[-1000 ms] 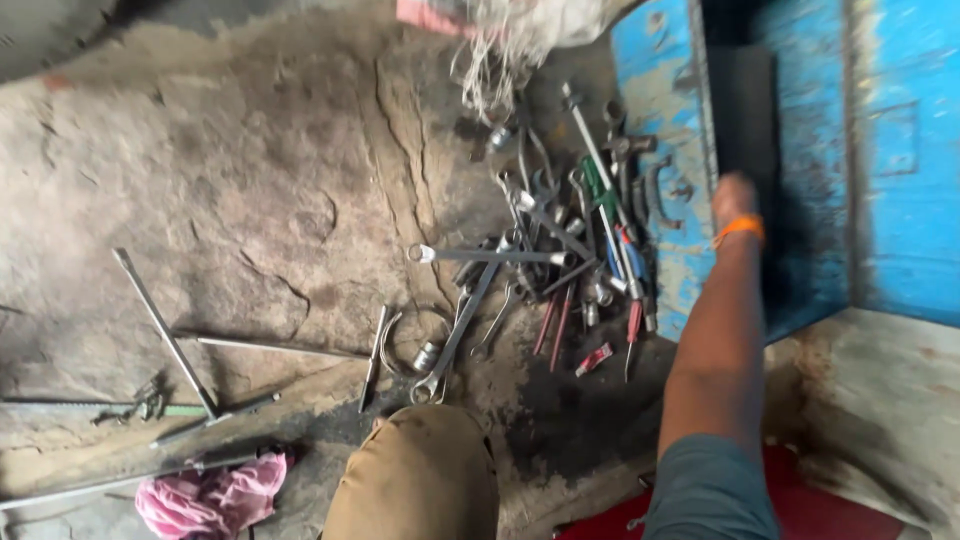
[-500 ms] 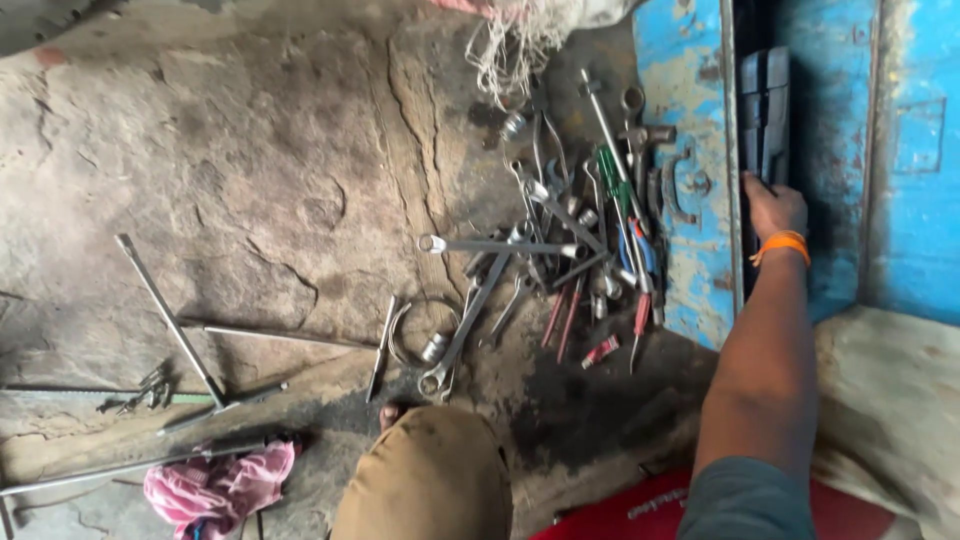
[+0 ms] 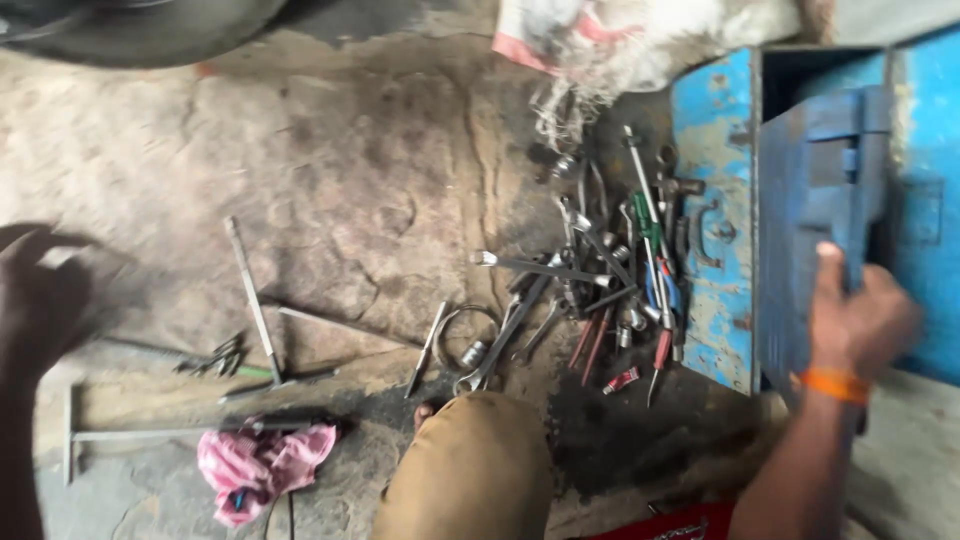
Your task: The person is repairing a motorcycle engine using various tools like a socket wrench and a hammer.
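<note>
Grey, cracked floor [image 3: 330,170] carries everything here; there is no raised surface.

At the far left edge the left hand [image 3: 40,300] hangs above the floor, dark and blurred. Its fingers look spread and it holds nothing, touching none of the tools. Nearest to it lie a long T-handled bar [image 3: 255,300], a second bar [image 3: 150,432] flat along the floor, and a pink rag [image 3: 260,465] bunched at the bar's end. A knee in tan cloth [image 3: 470,470] juts in at bottom centre, just below a ring spanner [image 3: 505,340].

Right of the knee lies a loose heap of tools [image 3: 600,290]: spanners, sockets and screwdrivers with red, green and blue handles. It is crowded against the wall of the blue metal toolbox [image 3: 715,220], some pieces touching it.

The step in hand, as I judge it, is the handling of the toolbox's blue inner tray [image 3: 815,200]. The right hand [image 3: 860,320], an orange band [image 3: 835,385] at its wrist, is clenched on the tray's lower end, thumb on the near face. The tray stands on edge, steeply tilted, over the open box.

Any shift of the tray calls for a firm grip, as its weight sits well above the hand. It must also clear the box's rim and rusty handle [image 3: 705,235].

Open room lies mainly in the bare floor at centre left, between the bars and the heap. The strip beside the box is cluttered. A white sack [image 3: 650,35] closes the top edge.
</note>
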